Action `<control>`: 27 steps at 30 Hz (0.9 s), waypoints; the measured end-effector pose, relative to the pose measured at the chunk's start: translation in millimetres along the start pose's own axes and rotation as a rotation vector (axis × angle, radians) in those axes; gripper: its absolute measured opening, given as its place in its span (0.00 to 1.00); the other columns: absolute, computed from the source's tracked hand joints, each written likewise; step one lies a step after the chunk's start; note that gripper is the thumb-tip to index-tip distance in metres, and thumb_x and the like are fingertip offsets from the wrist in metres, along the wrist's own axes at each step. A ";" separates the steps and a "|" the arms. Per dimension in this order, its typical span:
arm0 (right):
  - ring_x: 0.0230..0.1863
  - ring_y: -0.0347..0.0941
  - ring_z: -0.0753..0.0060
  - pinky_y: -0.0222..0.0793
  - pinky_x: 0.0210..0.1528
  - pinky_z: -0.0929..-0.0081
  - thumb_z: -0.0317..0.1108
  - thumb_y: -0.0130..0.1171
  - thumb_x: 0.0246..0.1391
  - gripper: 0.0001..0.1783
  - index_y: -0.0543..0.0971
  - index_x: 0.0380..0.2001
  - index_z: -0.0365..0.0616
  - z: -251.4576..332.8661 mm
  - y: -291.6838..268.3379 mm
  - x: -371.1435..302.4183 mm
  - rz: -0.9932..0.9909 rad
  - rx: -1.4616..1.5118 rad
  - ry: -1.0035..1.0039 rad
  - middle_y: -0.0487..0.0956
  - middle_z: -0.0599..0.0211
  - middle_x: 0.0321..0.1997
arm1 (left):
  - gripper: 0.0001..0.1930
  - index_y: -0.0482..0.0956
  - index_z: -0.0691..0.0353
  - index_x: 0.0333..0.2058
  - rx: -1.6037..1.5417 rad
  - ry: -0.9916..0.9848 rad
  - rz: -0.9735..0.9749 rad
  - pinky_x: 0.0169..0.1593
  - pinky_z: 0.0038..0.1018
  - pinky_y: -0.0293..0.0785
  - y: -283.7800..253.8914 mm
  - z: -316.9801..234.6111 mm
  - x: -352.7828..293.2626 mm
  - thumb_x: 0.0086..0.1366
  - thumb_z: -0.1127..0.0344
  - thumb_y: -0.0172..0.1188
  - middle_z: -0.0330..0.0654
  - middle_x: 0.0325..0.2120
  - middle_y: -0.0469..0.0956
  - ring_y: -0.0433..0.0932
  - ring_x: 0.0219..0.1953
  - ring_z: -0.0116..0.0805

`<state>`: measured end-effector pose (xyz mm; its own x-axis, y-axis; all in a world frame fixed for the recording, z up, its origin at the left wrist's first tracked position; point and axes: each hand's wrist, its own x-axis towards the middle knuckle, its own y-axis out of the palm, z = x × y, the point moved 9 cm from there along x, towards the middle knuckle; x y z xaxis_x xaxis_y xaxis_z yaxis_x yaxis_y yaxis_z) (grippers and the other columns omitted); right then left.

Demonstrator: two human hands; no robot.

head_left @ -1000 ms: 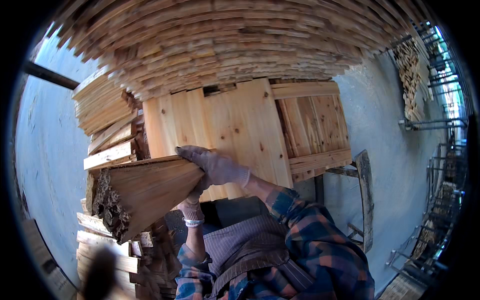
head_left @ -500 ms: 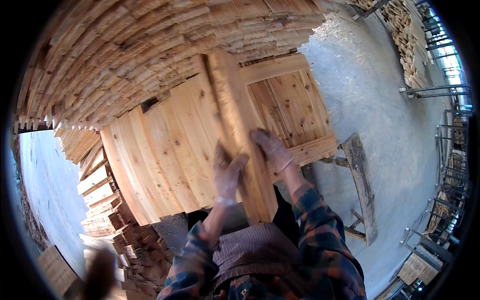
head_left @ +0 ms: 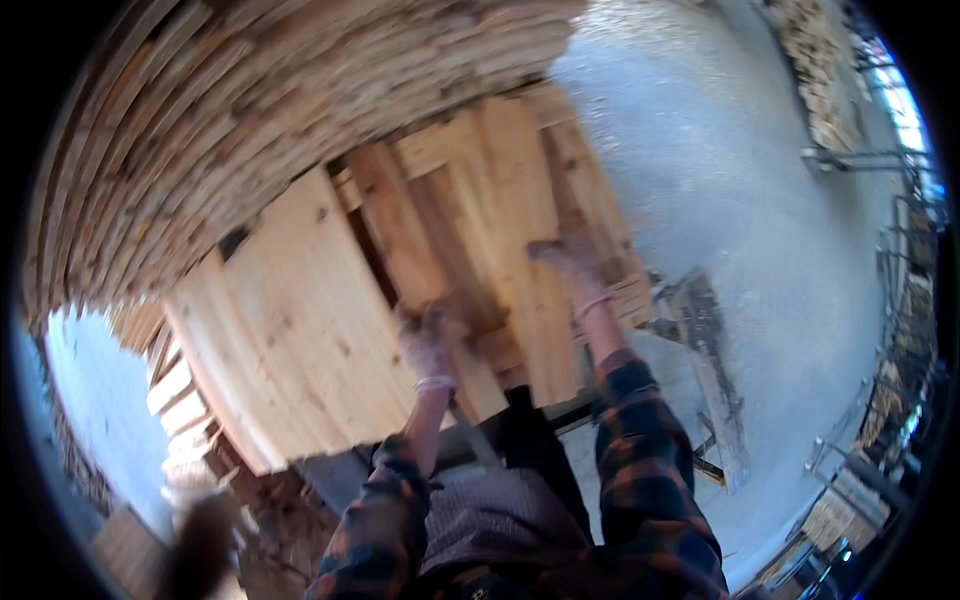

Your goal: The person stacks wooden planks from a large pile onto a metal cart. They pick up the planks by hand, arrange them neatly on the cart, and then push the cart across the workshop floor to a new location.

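Two wooden boards lie apart and slanted over a pile of flat boards in front of me. My left hand (head_left: 426, 342) is curled at the near left edge of a narrow, reddish board (head_left: 393, 220). At the right edge of a wider, pale board (head_left: 515, 210), my right hand (head_left: 570, 265) grips with its fingers over the top face. Both hands wear thin pale gloves and are blurred. Left of my left hand, several pale boards (head_left: 285, 330) lie side by side. A dark gap shows between them and the narrow board.
A tall stack of boards (head_left: 270, 90) rises along the far side. A worn wooden trestle (head_left: 710, 370) stands at the right on the grey floor (head_left: 690, 190). Cut wood pieces (head_left: 185, 390) are piled at the left. Metal racks (head_left: 900, 260) line the far right.
The thick upright piece between my hands is gone; two boards now lie apart, one at each hand. My right hand has moved right, my left slightly left and down. The view has shifted.
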<state>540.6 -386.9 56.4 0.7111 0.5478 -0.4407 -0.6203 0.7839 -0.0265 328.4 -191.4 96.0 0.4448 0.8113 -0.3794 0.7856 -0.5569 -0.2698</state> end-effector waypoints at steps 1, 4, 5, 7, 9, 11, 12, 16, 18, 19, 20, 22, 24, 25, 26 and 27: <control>0.50 0.74 0.71 0.69 0.54 0.72 0.41 0.56 0.56 0.17 0.82 0.41 0.40 18.8 25.3 9.4 0.037 -0.021 -0.055 0.80 0.65 0.47 | 0.18 0.72 0.65 0.48 0.371 0.316 -0.228 0.42 0.38 0.72 -24.8 0.0 5.6 0.65 0.59 0.58 0.49 0.38 0.78 0.76 0.36 0.40; 0.52 0.73 0.67 0.64 0.58 0.70 0.43 0.57 0.53 0.16 0.82 0.41 0.48 -27.2 -8.8 20.3 -0.118 -0.472 -0.080 0.80 0.65 0.44 | 0.22 0.67 0.64 0.55 0.358 0.502 -0.080 0.52 0.40 0.69 -8.8 -29.7 -34.3 0.64 0.67 0.58 0.53 0.49 0.71 0.71 0.49 0.48; 0.49 0.74 0.64 0.65 0.56 0.68 0.45 0.60 0.50 0.18 0.82 0.40 0.45 -12.5 20.6 28.0 -0.142 -0.406 -0.033 0.80 0.61 0.41 | 0.24 0.65 0.64 0.58 0.411 0.587 -0.170 0.55 0.40 0.69 -42.5 -47.7 -31.2 0.63 0.70 0.57 0.54 0.53 0.69 0.69 0.53 0.50; 0.44 0.75 0.58 0.67 0.51 0.65 0.48 0.65 0.43 0.25 0.80 0.39 0.40 9.4 45.6 18.9 -0.181 -0.337 0.063 0.81 0.55 0.36 | 0.27 0.62 0.64 0.61 0.631 0.616 -0.265 0.59 0.40 0.67 -82.6 -45.8 -8.3 0.65 0.67 0.56 0.55 0.58 0.65 0.68 0.57 0.53; 0.37 0.76 0.57 0.70 0.42 0.63 0.48 0.66 0.41 0.24 0.79 0.34 0.36 13.3 61.4 5.8 -0.137 -0.283 0.160 0.80 0.51 0.30 | 0.31 0.56 0.64 0.65 1.217 0.468 -0.148 0.65 0.39 0.56 -63.9 -26.2 10.0 0.68 0.56 0.49 0.54 0.64 0.56 0.58 0.64 0.52; 0.32 0.75 0.56 0.71 0.35 0.63 0.48 0.66 0.41 0.24 0.78 0.31 0.36 33.3 106.0 3.3 -0.144 -0.354 0.077 0.78 0.50 0.27 | 0.34 0.52 0.61 0.67 1.600 0.156 0.059 0.71 0.39 0.42 -56.2 -16.9 14.1 0.70 0.46 0.42 0.53 0.68 0.47 0.45 0.70 0.51; 0.32 0.75 0.55 0.71 0.35 0.63 0.48 0.66 0.40 0.24 0.78 0.31 0.35 31.2 98.5 1.0 -0.170 -0.401 0.082 0.78 0.49 0.27 | 0.35 0.52 0.57 0.67 1.503 0.020 0.163 0.71 0.40 0.39 -55.0 -27.6 10.2 0.69 0.42 0.40 0.52 0.69 0.45 0.41 0.71 0.51; 0.32 0.75 0.52 0.69 0.35 0.61 0.50 0.65 0.38 0.26 0.77 0.28 0.35 19.9 117.1 14.5 -0.125 -0.556 0.120 0.76 0.44 0.27 | 0.32 0.56 0.51 0.67 1.322 0.365 -0.056 0.71 0.42 0.42 -83.0 12.6 31.5 0.69 0.44 0.44 0.50 0.68 0.49 0.45 0.70 0.52; 0.33 0.74 0.51 0.69 0.35 0.61 0.51 0.65 0.37 0.26 0.77 0.27 0.35 24.5 112.6 16.4 -0.115 -0.646 0.129 0.76 0.44 0.28 | 0.31 0.57 0.51 0.66 1.240 0.448 -0.068 0.71 0.42 0.42 -82.7 10.8 26.6 0.69 0.45 0.45 0.50 0.68 0.51 0.47 0.69 0.53; 0.33 0.74 0.57 0.69 0.36 0.65 0.45 0.64 0.40 0.21 0.77 0.28 0.35 -9.9 100.1 22.2 -0.139 -0.474 0.132 0.77 0.49 0.29 | 0.34 0.60 0.52 0.65 1.173 0.508 -0.083 0.71 0.42 0.43 -77.0 15.0 23.5 0.65 0.42 0.46 0.51 0.67 0.53 0.50 0.69 0.53; 0.33 0.74 0.62 0.69 0.36 0.68 0.40 0.63 0.44 0.17 0.77 0.29 0.36 -50.2 73.5 19.4 -0.186 -0.308 0.146 0.78 0.54 0.30 | 0.34 0.60 0.53 0.65 1.116 0.536 -0.037 0.71 0.42 0.43 -62.1 16.9 10.1 0.64 0.43 0.47 0.52 0.67 0.54 0.50 0.69 0.53; 0.31 0.71 0.73 0.67 0.34 0.72 0.33 0.61 0.50 0.09 0.77 0.30 0.37 4.2 89.5 12.0 -0.079 0.188 0.181 0.77 0.64 0.29 | 0.34 0.61 0.56 0.64 1.072 0.547 -0.122 0.71 0.42 0.43 -81.0 5.3 23.4 0.64 0.45 0.49 0.53 0.66 0.54 0.51 0.68 0.54; 0.33 0.71 0.77 0.68 0.36 0.76 0.33 0.60 0.53 0.09 0.78 0.32 0.36 21.3 89.3 0.0 0.054 0.397 0.110 0.78 0.66 0.31 | 0.34 0.61 0.62 0.63 0.913 0.531 -0.058 0.70 0.43 0.44 -75.5 -1.5 21.4 0.64 0.48 0.52 0.55 0.64 0.57 0.54 0.67 0.54; 0.34 0.71 0.79 0.68 0.36 0.77 0.33 0.60 0.54 0.10 0.78 0.33 0.35 30.1 99.6 -7.1 0.135 0.503 0.086 0.78 0.68 0.33 | 0.33 0.61 0.63 0.63 0.808 0.497 -0.012 0.70 0.42 0.46 -83.6 -1.3 23.9 0.65 0.48 0.51 0.55 0.64 0.58 0.56 0.66 0.53; 0.35 0.72 0.79 0.69 0.37 0.77 0.34 0.60 0.54 0.11 0.78 0.34 0.34 43.3 131.1 -14.1 0.257 0.432 0.095 0.79 0.67 0.33 | 0.33 0.61 0.65 0.63 0.717 0.459 0.008 0.69 0.42 0.48 -104.3 -2.7 30.1 0.66 0.49 0.51 0.55 0.63 0.59 0.57 0.66 0.52; 0.35 0.72 0.79 0.69 0.37 0.77 0.35 0.61 0.54 0.13 0.78 0.34 0.33 56.2 167.2 -25.8 0.389 0.354 0.106 0.79 0.66 0.34 | 0.33 0.61 0.66 0.62 0.740 0.525 0.038 0.65 0.40 0.55 -107.2 0.2 32.0 0.67 0.47 0.48 0.53 0.61 0.63 0.62 0.62 0.49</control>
<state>437.1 -253.5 113.7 0.4029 0.7993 -0.4460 -0.6684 0.5898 0.4532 258.4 -105.8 112.6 0.7460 0.6659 0.0042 0.3701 -0.4093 -0.8339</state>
